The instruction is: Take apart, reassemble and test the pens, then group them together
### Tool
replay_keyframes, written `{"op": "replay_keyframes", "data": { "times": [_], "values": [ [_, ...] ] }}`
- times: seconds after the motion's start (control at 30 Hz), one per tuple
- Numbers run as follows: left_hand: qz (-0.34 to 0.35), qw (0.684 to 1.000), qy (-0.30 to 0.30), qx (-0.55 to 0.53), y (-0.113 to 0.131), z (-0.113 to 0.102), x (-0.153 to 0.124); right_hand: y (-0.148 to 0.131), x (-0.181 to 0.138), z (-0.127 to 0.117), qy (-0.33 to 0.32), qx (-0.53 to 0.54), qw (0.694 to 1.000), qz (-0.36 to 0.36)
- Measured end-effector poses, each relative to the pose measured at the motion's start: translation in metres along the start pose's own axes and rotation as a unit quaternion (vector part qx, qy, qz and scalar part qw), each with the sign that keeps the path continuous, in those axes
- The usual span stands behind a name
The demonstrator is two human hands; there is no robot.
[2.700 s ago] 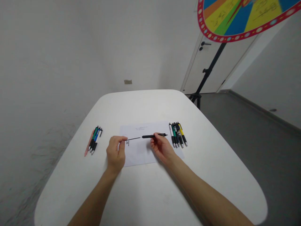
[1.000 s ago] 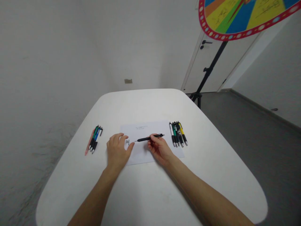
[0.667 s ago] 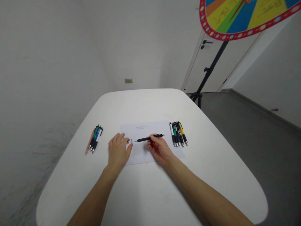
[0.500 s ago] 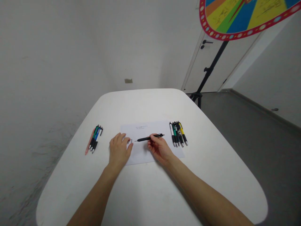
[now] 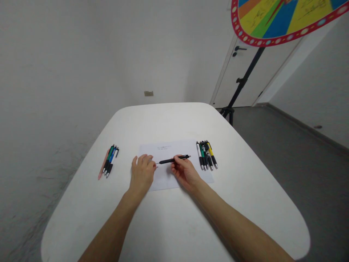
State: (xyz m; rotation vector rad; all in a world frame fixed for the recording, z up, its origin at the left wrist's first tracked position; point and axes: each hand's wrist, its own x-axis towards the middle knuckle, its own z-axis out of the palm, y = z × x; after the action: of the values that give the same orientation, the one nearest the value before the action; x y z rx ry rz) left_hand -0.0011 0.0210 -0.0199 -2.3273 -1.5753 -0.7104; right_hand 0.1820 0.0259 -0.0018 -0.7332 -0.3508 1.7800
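A black pen [image 5: 167, 161] lies level between the thumb and fingers of my right hand [image 5: 187, 173], above a white paper sheet [image 5: 170, 182]. From the pen's left end a thin refill sticks out bare, without a tip cone. My left hand [image 5: 143, 173] is at the paper's left part, its thumb and index finger pinched together right at the refill's end. What sits between those fingertips is hidden. Small handwriting [image 5: 164, 147] shows near the paper's top.
Several pens [image 5: 206, 156] lie side by side at the paper's right edge. At the left, more pens [image 5: 110, 160] rest together, one of them pink. The white table [image 5: 169, 123] has rounded corners. Beyond it stands a colourful wheel [image 5: 272, 22] on a black stand [image 5: 245, 78].
My left hand has moved slightly right, and its thumb and index finger have closed near the refill. A small silvery piece beside that thumb is now out of sight. My right hand stays put.
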Motion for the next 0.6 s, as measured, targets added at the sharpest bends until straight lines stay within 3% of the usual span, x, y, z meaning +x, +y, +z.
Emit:
{"op": "replay_keyframes", "data": {
  "times": [0.37,0.6],
  "values": [
    [-0.047,0.978,0.137,-0.152,0.003,-0.017,0.003,-0.001,0.002,-0.003,0.008,0.0,1.0,-0.013],
    [-0.013,0.972,0.148,-0.18,0.007,-0.022,0.003,-0.001,0.002,-0.003,0.007,-0.005,1.0,-0.017]
  ]
}}
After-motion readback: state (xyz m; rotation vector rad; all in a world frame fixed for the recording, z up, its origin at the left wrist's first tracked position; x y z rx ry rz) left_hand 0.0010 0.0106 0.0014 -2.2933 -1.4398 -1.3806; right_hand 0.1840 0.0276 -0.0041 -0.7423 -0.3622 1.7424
